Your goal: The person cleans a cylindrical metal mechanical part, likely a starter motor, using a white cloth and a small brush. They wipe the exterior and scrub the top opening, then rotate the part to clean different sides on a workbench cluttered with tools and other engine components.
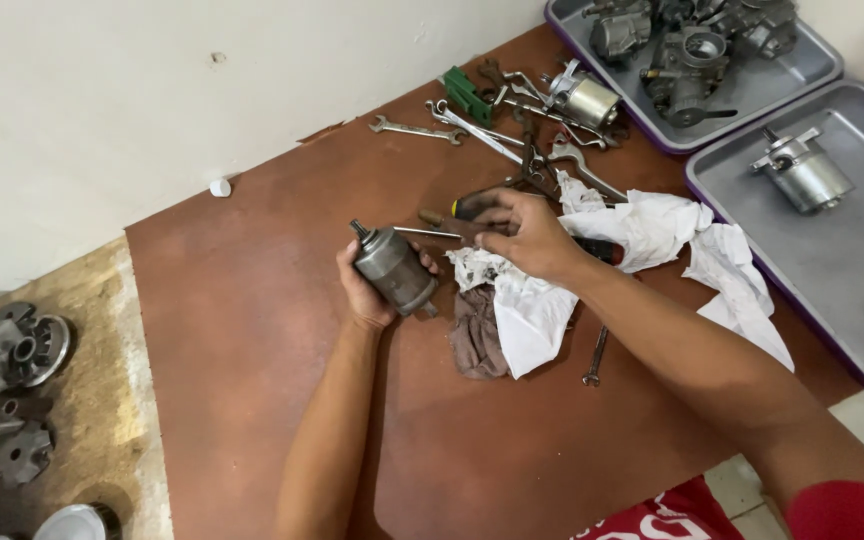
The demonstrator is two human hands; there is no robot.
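Observation:
My left hand (364,290) grips a grey cylindrical starter motor (392,268) above the brown mat, shaft end pointing up-left. My right hand (527,235) reaches over white rags and closes on the black handle of a screwdriver (442,227), whose metal shaft points left toward the motor. A crumpled white rag (527,305) and a brown cloth (474,335) lie just under my right wrist.
Several wrenches (414,129) and another small motor (587,100) lie at the mat's far side. A grey tray (802,75) holds carburetor parts; a second tray (852,260) holds one motor (804,172). Engine parts (12,370) sit at left. A small wrench (595,358) lies near my right forearm.

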